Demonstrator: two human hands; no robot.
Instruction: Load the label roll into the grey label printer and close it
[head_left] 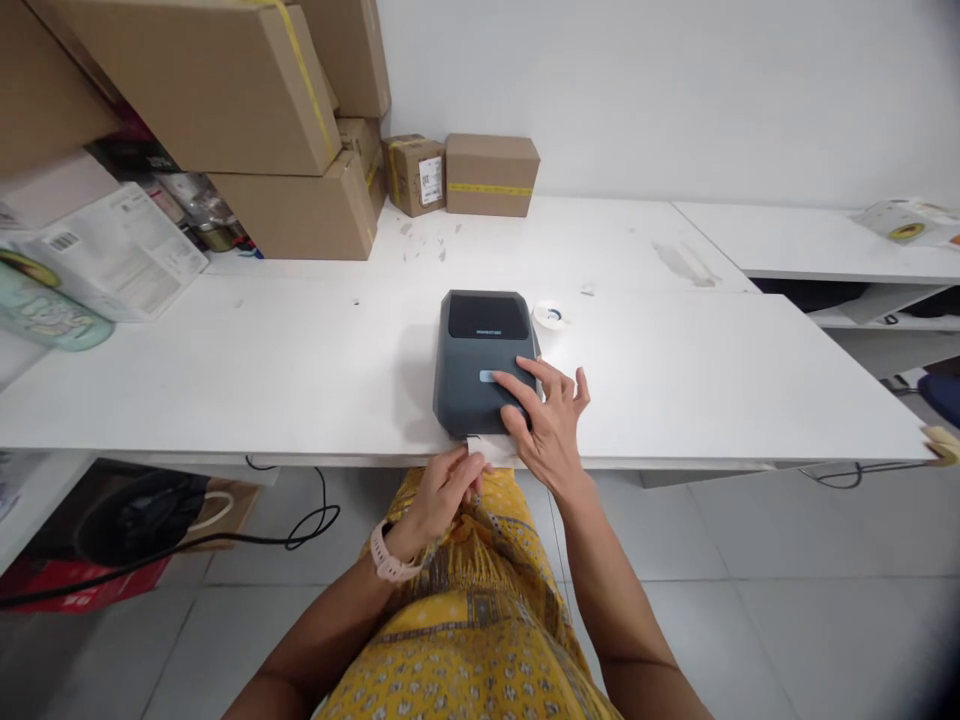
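Observation:
A dark grey label printer sits at the front edge of the white table. My right hand rests on its front right corner, fingers spread, one fingertip by the small blue button. A white label sticks out of the printer's front slot. My left hand, with a pale watch on the wrist, pinches the label's left end just below the table edge.
Stacked cardboard boxes fill the back left, two small boxes stand by the wall. A tape roll lies right of the printer. Packaged goods lie at left. Black cables and bags are under the table.

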